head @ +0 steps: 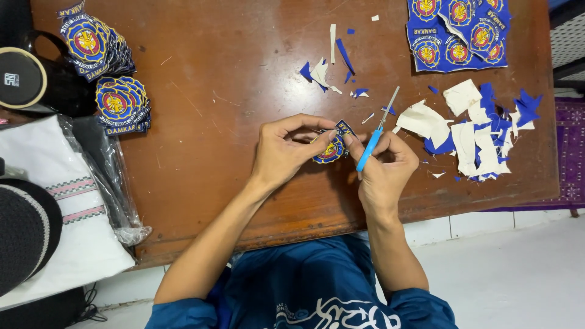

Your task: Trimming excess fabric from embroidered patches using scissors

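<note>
My left hand (pixel 285 150) pinches a round blue and yellow embroidered patch (pixel 332 146) just above the brown wooden table (pixel 213 122). My right hand (pixel 385 167) grips blue-handled scissors (pixel 378 129), whose metal blades point up and away to the right of the patch. The two hands touch at the patch near the table's front middle.
Two stacks of cut patches (pixel 113 73) lie at the back left. An uncut sheet of patches (pixel 457 33) is at the back right, with blue and cream fabric scraps (pixel 481 131) below it. A black cup (pixel 27 76) and folded cloth in plastic (pixel 67 189) sit left.
</note>
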